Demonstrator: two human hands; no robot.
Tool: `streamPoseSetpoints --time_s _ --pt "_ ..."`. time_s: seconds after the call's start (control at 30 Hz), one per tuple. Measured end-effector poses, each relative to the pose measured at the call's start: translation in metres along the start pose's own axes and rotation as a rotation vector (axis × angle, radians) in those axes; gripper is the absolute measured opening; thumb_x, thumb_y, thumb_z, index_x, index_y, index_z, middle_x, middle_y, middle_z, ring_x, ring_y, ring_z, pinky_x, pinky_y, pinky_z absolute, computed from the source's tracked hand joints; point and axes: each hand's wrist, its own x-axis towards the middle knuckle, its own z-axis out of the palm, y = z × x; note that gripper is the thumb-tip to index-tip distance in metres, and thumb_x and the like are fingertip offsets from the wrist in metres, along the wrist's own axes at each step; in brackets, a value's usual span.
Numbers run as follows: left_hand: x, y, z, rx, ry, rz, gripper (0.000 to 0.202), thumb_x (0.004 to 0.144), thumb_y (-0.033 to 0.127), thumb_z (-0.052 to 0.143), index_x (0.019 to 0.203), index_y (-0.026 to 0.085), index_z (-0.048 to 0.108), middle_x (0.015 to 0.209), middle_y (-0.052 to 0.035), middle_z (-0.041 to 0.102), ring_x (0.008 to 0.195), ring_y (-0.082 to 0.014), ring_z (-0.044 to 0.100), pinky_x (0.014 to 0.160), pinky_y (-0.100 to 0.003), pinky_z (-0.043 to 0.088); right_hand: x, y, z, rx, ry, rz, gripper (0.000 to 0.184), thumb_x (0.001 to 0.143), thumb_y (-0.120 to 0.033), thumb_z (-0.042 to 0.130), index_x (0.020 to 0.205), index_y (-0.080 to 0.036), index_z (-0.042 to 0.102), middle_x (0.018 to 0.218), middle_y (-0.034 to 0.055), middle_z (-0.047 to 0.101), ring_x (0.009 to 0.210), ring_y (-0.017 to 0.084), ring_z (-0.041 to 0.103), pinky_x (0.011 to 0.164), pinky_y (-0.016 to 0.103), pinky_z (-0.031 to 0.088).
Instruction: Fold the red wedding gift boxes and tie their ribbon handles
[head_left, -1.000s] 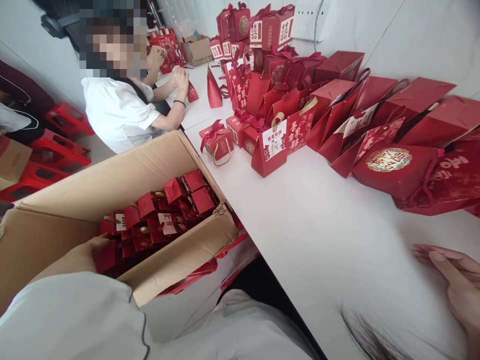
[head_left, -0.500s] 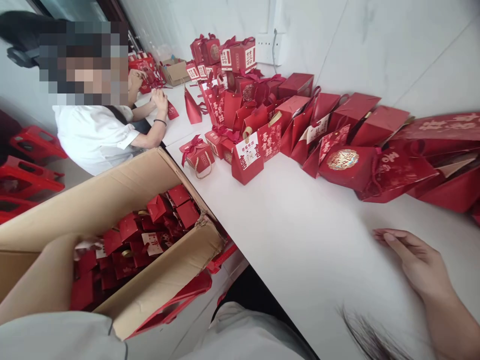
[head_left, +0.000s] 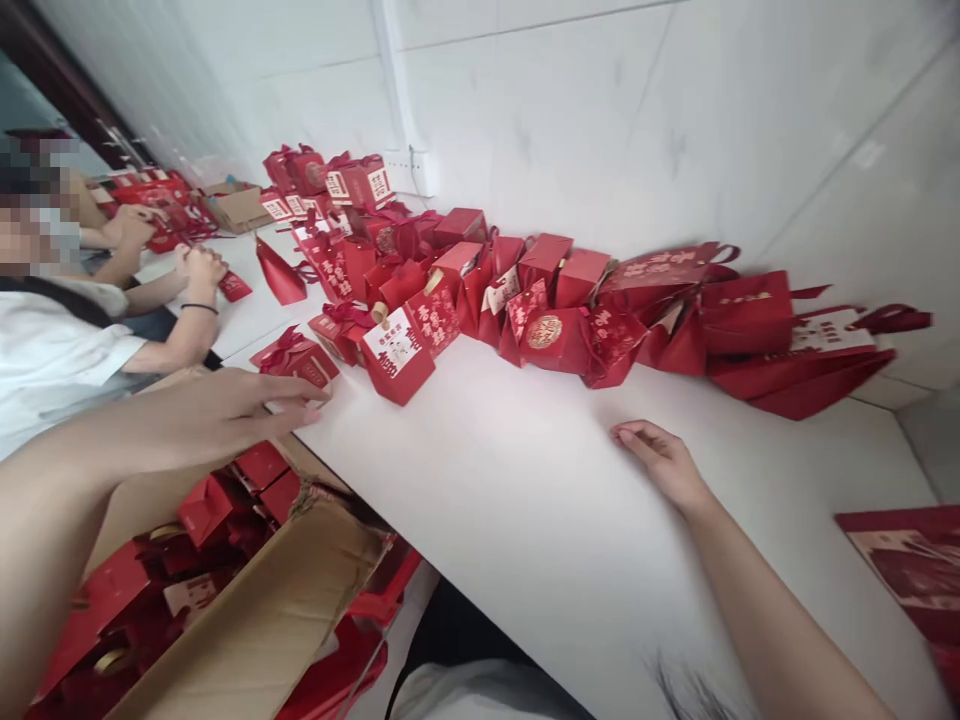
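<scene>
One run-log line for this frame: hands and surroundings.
left hand: open, over brown cardboard carton, fingers near ribboned red gift box | right hand: empty, resting on white table | red paper bags along wall

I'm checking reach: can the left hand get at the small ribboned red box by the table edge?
Probably yes: the left hand is open just beside the ribboned red box, with nothing between them; the cardboard carton lies below the arm.
</scene>
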Motion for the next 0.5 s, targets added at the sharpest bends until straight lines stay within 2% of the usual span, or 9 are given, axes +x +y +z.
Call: streamPoseSetpoints --time_s 0.03,0.1,0.2,0.27,0.33,0.4,0.47,0.5 --pt "0.007 0.021 -0.003 -0.044 -0.110 0.106 0.077 0.076 0.084 0.035 0.124 0.030 0.062 0.117 0.0052 0.066 0.104 -0.0154 0.061 0.093 -0.024 0.043 0.002 0.000 0.001 0.007 -0.009 -0.019 0.034 0.081 -0.053 0.065 0.091 -0.021 0.067 0.095 0.0059 0.068 0.091 0.021 0.061 0.093 0.036 0.046" --pt "0.024 0.064 -0.008 -0.038 -0.234 0.243 0.059 0.086 0.070 0.038 0.129 0.034 0.057 0.121 0.0045 0.065 0.105 -0.0158 0.060 0.091 -0.024 0.042 0.004 0.001 0.003 0.013 -0.018 -0.057 0.034 0.083 -0.054 0.063 0.090 -0.020 0.067 0.093 0.0058 0.068 0.091 0.021 0.061 0.091 0.035 0.046" --pt "0.056 0.128 -0.009 0.016 -0.325 0.401 0.050 0.086 0.062 0.047 0.123 0.032 0.062 0.112 -0.0008 0.069 0.097 -0.0196 0.063 0.081 -0.025 0.044 0.008 0.001 0.007 0.013 -0.012 -0.088 0.035 0.083 -0.054 0.061 0.090 -0.020 0.066 0.090 0.0061 0.068 0.088 0.021 0.062 0.089 0.035 0.047" --pt "0.085 0.168 -0.001 -0.029 -0.395 0.533 0.050 0.082 0.059 0.054 0.121 0.029 0.064 0.109 -0.0032 0.070 0.093 -0.0199 0.065 0.076 -0.024 0.045 0.012 0.000 0.007 -0.004 0.019 -0.097 0.034 0.083 -0.053 0.060 0.091 -0.020 0.065 0.090 0.0065 0.068 0.087 0.021 0.063 0.086 0.035 0.048" --pt "0.120 0.206 0.019 -0.076 -0.387 0.620 0.044 0.076 0.055 0.063 0.111 0.028 0.069 0.105 -0.0023 0.072 0.088 -0.0198 0.066 0.072 -0.024 0.046 0.017 -0.001 -0.003 -0.068 0.071 -0.141 0.033 0.083 -0.051 0.059 0.095 -0.020 0.064 0.093 0.0068 0.068 0.086 0.021 0.063 0.084 0.035 0.049" --pt "0.153 0.240 0.051 -0.155 -0.379 0.685 0.038 0.078 0.053 0.062 0.107 0.030 0.070 0.103 -0.0002 0.072 0.086 -0.0188 0.067 0.069 -0.023 0.046 0.025 -0.001 -0.025 -0.154 0.181 -0.216 0.033 0.083 -0.047 0.058 0.099 -0.019 0.065 0.103 0.0080 0.067 0.091 0.020 0.062 0.083 0.035 0.049" --pt "0.178 0.269 0.091 -0.297 -0.258 0.682 0.030 0.076 0.048 0.066 0.096 0.027 0.073 0.095 -0.0004 0.072 0.080 -0.0185 0.067 0.065 -0.023 0.047 0.033 0.001 -0.059 -0.177 0.440 -0.226 0.035 0.082 -0.046 0.056 0.101 -0.017 0.063 0.106 0.0096 0.066 0.092 0.020 0.061 0.080 0.034 0.050" --pt "0.186 0.280 0.112 -0.389 -0.149 0.671 0.024 0.075 0.043 0.068 0.088 0.023 0.073 0.089 -0.0015 0.072 0.078 -0.0188 0.067 0.067 -0.024 0.048 0.037 0.002 -0.080 -0.177 0.586 -0.214 0.038 0.081 -0.046 0.055 0.103 -0.016 0.061 0.107 0.0102 0.065 0.091 0.020 0.061 0.078 0.033 0.050"
